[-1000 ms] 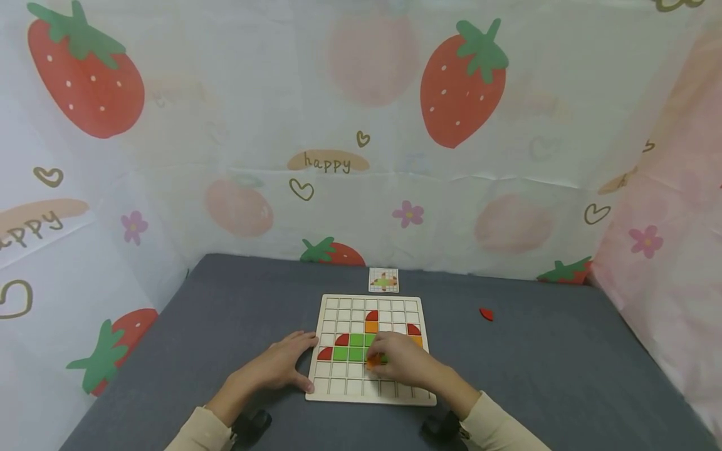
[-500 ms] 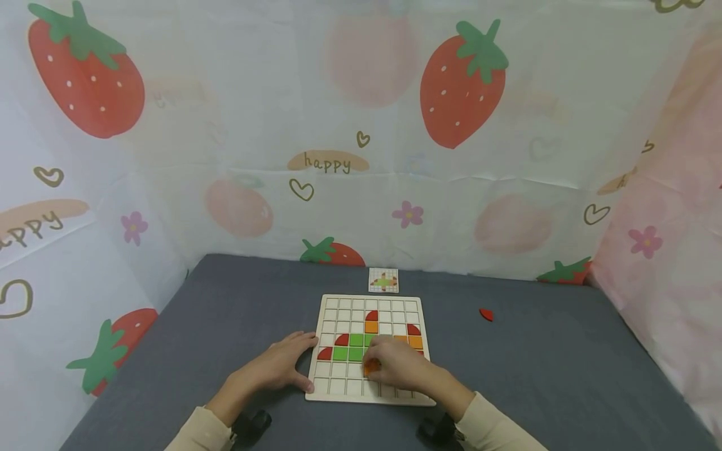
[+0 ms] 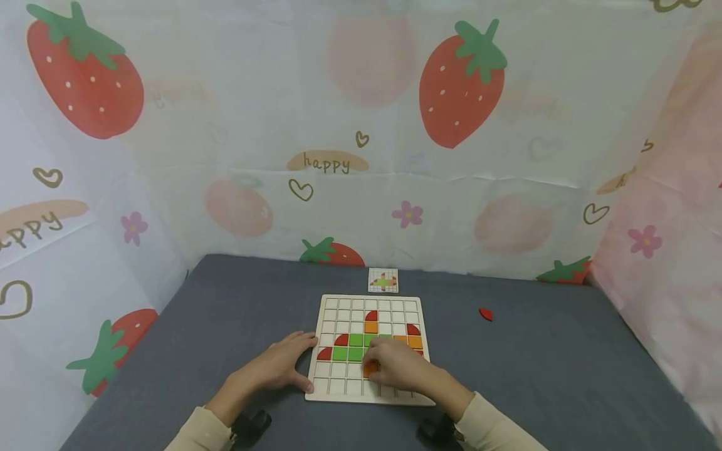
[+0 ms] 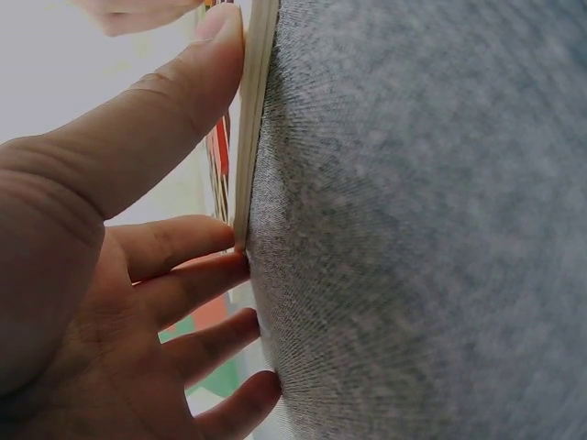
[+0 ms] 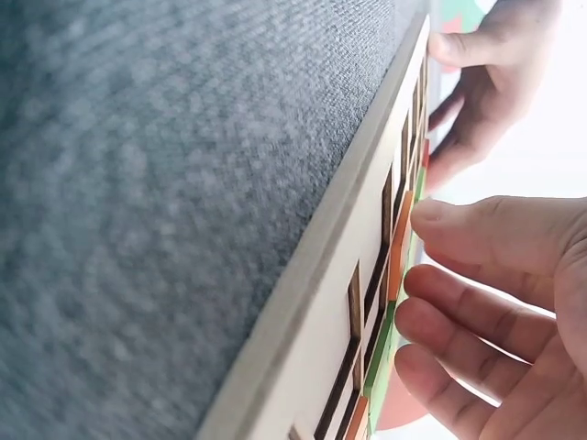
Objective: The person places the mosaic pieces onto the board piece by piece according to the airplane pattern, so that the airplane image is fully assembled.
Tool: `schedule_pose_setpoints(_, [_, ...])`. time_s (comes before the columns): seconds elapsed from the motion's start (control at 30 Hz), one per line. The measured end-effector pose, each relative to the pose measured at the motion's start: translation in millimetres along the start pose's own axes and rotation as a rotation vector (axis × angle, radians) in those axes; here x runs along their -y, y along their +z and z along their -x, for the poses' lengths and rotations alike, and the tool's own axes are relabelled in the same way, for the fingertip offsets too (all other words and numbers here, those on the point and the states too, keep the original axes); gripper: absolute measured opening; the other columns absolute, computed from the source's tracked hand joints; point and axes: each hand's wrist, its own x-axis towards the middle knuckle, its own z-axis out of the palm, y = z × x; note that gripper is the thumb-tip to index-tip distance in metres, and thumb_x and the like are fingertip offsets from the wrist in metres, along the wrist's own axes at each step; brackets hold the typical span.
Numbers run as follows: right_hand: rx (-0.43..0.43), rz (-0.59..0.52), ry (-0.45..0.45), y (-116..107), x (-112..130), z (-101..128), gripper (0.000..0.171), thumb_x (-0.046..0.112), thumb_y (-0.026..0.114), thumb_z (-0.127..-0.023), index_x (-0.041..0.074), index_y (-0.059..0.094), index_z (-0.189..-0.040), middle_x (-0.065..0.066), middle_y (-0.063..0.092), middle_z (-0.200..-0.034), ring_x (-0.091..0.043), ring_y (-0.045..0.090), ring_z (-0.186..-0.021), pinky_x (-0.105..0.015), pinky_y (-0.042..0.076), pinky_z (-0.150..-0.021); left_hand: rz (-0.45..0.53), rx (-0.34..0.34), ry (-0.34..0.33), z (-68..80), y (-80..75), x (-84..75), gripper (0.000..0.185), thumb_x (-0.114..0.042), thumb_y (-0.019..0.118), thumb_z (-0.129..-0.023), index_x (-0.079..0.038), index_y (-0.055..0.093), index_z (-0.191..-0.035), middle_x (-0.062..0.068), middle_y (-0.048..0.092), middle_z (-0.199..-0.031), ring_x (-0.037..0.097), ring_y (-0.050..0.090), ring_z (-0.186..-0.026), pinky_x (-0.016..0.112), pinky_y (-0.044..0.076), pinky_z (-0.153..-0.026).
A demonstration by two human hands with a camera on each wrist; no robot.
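A wooden grid board lies on the dark cloth, with green squares, orange squares and red quarter-round tiles set in its cells. My left hand rests at the board's left edge, its thumb on the near corner and its fingers spread along the side. Over the row below the green squares, my right hand has thumb and fingertips on an orange square tile. That tile sits at a cell, partly covered by the fingers in the head view.
Behind the board stands a small pattern card with a coloured figure. One loose red tile lies on the cloth to the right. A strawberry-print curtain closes off the back and sides of the table.
My right hand has shifted slightly toward me with the orange square tile, from beside the green row to the row below. The left hand stays put.
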Motion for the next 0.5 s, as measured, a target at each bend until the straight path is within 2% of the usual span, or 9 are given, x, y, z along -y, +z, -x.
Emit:
schedule_pose_setpoints(0.33, [0.010,-0.087,0.030,-9.3,-7.5,3.8,0.016,0.024,0.067,-0.080,0.016,0.071,-0.093,0.006,0.063,-0.090,-0.005,0.056,-0.082,-0.018,0.047,-0.070,0.014,0.011,-0.010,0.8,-1.2,-1.2,0.089,-0.038,0.078,-0.061,-0.006,0.041,-0.135,0.011,0.037,-0.143,0.034,0.024,-0.137,0.061,0.023,-0.101])
schedule_pose_setpoints(0.5, [-0.054,-0.088,0.031,-17.7,-17.5,9.4,0.019,0.022,0.068,-0.078,0.012,0.071,-0.094,0.002,0.062,-0.089,-0.009,0.057,-0.079,-0.019,0.047,-0.067,0.002,0.007,-0.015,-0.8,-0.4,-0.8,0.088,-0.038,0.079,-0.061,-0.007,0.042,-0.135,0.009,0.036,-0.144,0.033,0.024,-0.137,0.061,0.023,-0.102])
